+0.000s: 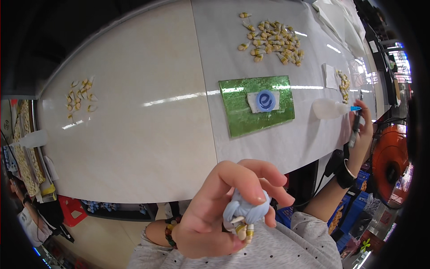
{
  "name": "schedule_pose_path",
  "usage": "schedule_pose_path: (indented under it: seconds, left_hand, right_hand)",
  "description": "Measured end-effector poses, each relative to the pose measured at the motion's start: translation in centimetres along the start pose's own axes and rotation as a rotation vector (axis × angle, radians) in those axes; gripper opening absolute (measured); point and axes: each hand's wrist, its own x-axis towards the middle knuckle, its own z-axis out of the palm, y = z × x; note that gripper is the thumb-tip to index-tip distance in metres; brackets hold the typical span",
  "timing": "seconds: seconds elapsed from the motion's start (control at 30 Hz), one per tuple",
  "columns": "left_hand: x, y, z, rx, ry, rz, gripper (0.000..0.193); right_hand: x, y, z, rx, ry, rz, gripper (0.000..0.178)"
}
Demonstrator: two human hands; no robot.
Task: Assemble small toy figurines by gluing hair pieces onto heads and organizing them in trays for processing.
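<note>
Nearest the camera is your left hand [204, 206], raised over your lap in front of the table [148, 143]'s near edge. It pinches a small figurine with a smooth pale-blue upper part [251, 208] between thumb and curled fingers, its cream-footed, yellow-banded legs pointing down toward your thumb tip.

Well out to the right, your right hand [365, 125] has its fingers bent around a slim black-and-grey pen-like tool [354, 131]. Its fingertips are close by the blue nozzle [355, 108] of a translucent white plastic bottle [328, 109]; you cannot tell from here whether they touch it.

Judging by this, you are between handling the figurine and getting something at the bottle, perhaps joining the legs. The next move would call for a steady left pinch, with the leg end exposed, and a light right hand so the bottle isn't knocked over.

Farther out, the translucent green rectangular slab [233, 121] carries a white pad [253, 106] with a round blue cup [265, 101] on it. Beyond it lies a large pile of small yellow-and-white leg pieces [277, 42]; a sparser group of similar pieces [78, 98] lies far left, and a small heap of them [344, 85] sits beyond the bottle.
</note>
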Motion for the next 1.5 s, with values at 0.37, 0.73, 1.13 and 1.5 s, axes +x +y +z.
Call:
schedule_pose_path:
  seconds: [0.37,0.73,1.13,1.5]
  left_hand:
    - [0.2,-1.7,-0.1,0.058,-0.092,0.269,0.051]
    - [0.5,-2.4,0.2,0.063,-0.004,0.190,0.050]
    - [1.3,-3.6,0.4,0.272,0.042,0.394,0.059]
    - [1.5,-2.9,2.1,0.381,0.019,0.236,0.089]
  right_hand:
    - [-1.2,-1.7,-0.5,-0.035,0.229,-0.065,0.033]
    - [-6.6,-15.7,3.6,0.935,-0.467,-0.351,0.031]
    - [-7.4,-15.2,4.1,1.285,-0.744,-0.051,0.027]
    - [-7.4,-14.5,2.6,1.618,-0.984,0.418,0.025]
